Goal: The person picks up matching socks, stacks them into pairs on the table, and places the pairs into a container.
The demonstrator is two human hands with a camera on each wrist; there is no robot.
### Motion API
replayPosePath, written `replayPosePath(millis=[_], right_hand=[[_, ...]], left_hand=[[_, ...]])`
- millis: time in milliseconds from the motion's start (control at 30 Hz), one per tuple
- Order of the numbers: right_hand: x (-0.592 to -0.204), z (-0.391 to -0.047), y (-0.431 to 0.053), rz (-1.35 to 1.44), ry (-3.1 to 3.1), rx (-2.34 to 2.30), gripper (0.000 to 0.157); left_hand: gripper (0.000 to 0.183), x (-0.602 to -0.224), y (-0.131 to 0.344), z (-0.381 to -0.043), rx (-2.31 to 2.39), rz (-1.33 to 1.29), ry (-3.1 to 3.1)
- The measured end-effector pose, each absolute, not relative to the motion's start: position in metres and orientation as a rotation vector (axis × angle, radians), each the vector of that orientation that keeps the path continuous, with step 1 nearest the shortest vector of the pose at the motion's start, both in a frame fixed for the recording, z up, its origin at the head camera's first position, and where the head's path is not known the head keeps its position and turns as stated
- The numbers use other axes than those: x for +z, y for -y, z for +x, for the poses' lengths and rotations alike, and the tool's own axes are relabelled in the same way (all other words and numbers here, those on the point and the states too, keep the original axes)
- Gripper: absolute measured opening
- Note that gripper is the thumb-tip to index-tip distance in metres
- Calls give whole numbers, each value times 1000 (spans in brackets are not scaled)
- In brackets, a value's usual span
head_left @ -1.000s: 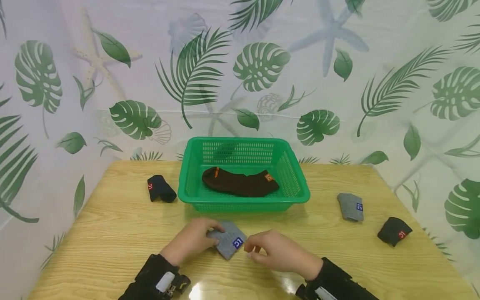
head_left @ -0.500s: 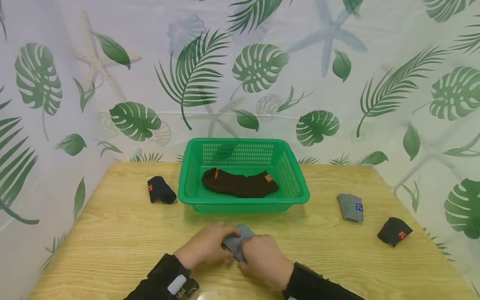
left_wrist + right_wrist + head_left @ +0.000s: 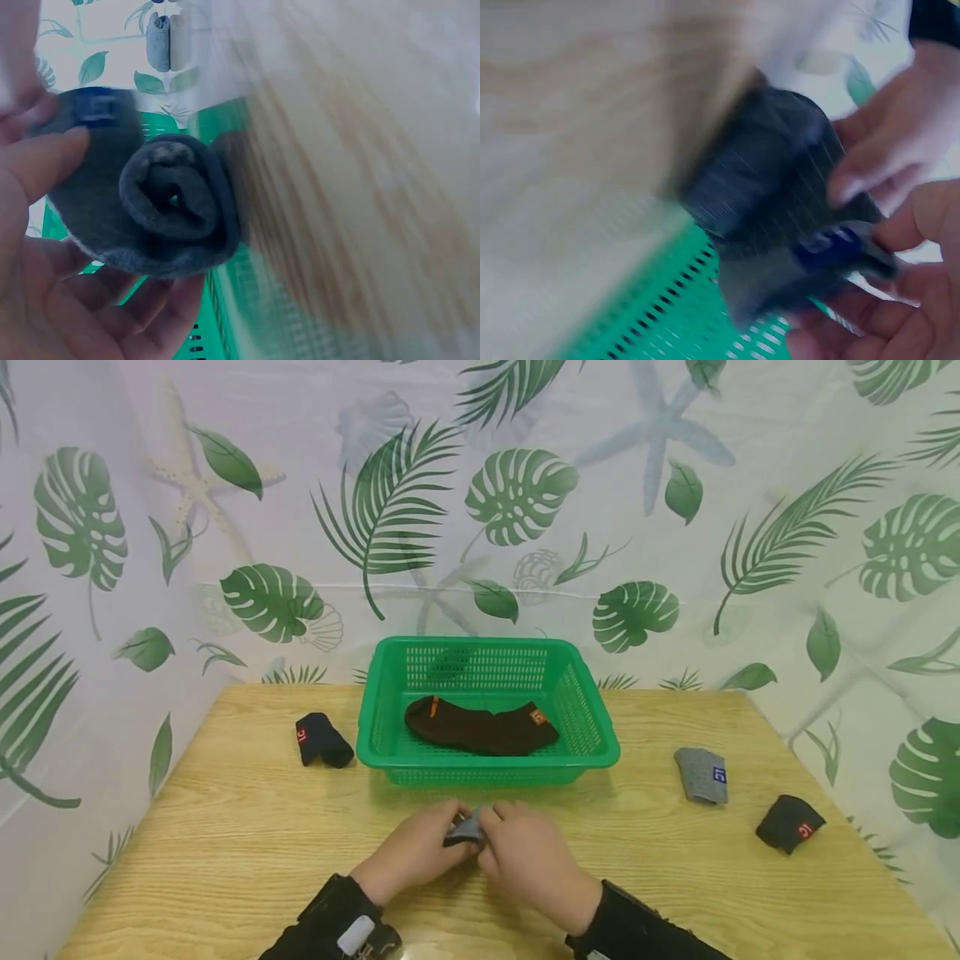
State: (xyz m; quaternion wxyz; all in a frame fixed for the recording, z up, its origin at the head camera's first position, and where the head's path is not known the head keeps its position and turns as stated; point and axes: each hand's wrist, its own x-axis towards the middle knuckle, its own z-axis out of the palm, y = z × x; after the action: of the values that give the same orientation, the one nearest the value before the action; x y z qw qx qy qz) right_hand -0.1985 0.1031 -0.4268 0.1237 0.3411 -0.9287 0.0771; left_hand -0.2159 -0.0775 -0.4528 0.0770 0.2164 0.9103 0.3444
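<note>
In the head view a grey sock (image 3: 467,830) is held just in front of the green basket, mostly covered by both hands. The left wrist view shows the sock (image 3: 176,195) partly rolled up, its blue-labelled cuff a loose flap. My left hand (image 3: 416,850) holds it with the thumb on the cuff and the fingers beneath the roll. From the other side, my right hand (image 3: 534,863) pinches the cuff beside the blue label, as seen in the right wrist view. A dark brown sock (image 3: 480,729) lies flat inside the basket (image 3: 487,762).
To the basket's left sits a folded dark navy sock (image 3: 324,740). On the right of the wooden table (image 3: 225,860) lie a folded grey sock (image 3: 701,775) and a folded black sock (image 3: 787,823). A leaf-patterned curtain (image 3: 480,527) hangs behind.
One second ago the grey sock lay on the table under the left hand, with the right hand apart from it. Both hands have since come together and taken hold of it, turning it.
</note>
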Motion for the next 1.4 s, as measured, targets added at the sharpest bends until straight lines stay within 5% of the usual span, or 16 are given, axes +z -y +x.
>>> replayPosePath(millis=[233,667,1067,1400], right_hand=[[-399,-198,-104,982,2542,488,13],[-359,-192,-121,916,2536,939,13],[-335,-191,-136,865,2323,1163,19],[-324,-191,-150,909,2235,1282,25]], left_hand=[[14,-452,76,-216,1034,741,-2806],[6,-463,88,-216,1200,789,-2679],[49,-466,88,-209,1399,821,-1976],[27,-452,93,-210,1392,802,-2549]])
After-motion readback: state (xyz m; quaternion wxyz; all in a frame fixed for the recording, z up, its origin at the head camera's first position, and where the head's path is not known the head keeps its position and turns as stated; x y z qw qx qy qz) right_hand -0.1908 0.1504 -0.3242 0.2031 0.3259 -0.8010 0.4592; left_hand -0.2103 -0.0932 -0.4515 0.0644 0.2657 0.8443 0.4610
